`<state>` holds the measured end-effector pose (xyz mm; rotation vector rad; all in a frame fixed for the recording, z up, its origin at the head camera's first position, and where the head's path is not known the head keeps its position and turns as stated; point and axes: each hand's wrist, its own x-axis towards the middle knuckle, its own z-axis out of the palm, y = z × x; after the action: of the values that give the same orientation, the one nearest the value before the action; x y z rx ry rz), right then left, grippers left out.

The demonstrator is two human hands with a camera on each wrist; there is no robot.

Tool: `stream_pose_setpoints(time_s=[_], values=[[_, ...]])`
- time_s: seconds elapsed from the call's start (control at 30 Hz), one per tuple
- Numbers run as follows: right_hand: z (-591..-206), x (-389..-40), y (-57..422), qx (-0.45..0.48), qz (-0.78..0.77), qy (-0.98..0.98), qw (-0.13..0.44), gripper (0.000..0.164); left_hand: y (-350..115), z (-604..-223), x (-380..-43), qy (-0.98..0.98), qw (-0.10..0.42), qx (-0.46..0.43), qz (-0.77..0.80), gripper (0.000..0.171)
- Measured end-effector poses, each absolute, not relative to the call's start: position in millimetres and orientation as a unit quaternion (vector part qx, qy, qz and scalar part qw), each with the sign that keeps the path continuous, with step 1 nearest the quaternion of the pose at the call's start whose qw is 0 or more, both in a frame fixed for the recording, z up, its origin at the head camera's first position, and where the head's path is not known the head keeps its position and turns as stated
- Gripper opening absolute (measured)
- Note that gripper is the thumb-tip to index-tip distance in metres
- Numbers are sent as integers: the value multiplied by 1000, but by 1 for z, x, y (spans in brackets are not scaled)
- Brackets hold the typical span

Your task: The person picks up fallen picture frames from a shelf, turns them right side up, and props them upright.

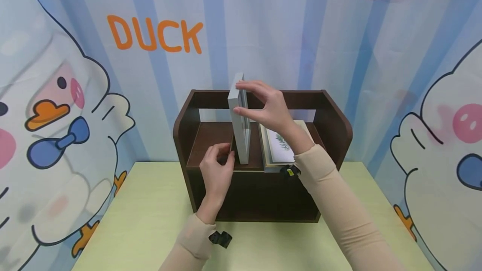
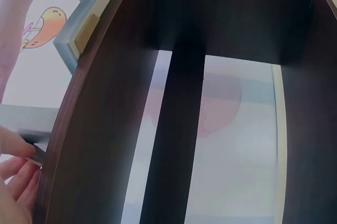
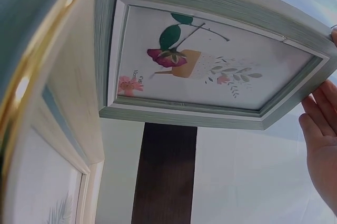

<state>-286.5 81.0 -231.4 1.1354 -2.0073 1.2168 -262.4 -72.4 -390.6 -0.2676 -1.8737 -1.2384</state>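
A grey-green picture frame [image 1: 239, 131] stands on edge on the upper board of a dark brown shelf [image 1: 201, 137]. My right hand [image 1: 272, 110] grips its upper part, thumb on the near edge and fingers over the top. In the right wrist view, pressed-flower art with a dark red rose shows behind the frame's [image 3: 184, 114] pane. Low beside the frame's left side, my left hand [image 1: 217, 170] pinches a thin dark piece [image 2: 38, 155] between thumb and fingers. I cannot tell whether that piece belongs to the frame.
Right of the upright frame, a stack of frames [image 1: 281, 143] with a leaf print on top lies flat, jutting slightly past the shelf's front edge. Raised side panels bound the shelf. It stands on a pale yellow-green table [image 1: 150, 204] before a striped duck-print curtain [image 1: 260, 24].
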Motion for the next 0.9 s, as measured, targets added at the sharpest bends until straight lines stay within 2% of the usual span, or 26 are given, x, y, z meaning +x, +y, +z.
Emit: stream_pose_setpoints(time_s=[0.17, 0.47, 0.9], values=[[-232, -289, 79, 424, 441, -744, 269, 48, -81, -390, -265, -749, 440, -96, -487, 13], [-251, -325, 77, 438, 397, -751, 296, 55, -97, -387, -269, -745, 463, -80, -474, 14], [-249, -328, 67, 454, 360, -759, 298, 57, -106, -383, -274, -741, 468, -38, -480, 16]])
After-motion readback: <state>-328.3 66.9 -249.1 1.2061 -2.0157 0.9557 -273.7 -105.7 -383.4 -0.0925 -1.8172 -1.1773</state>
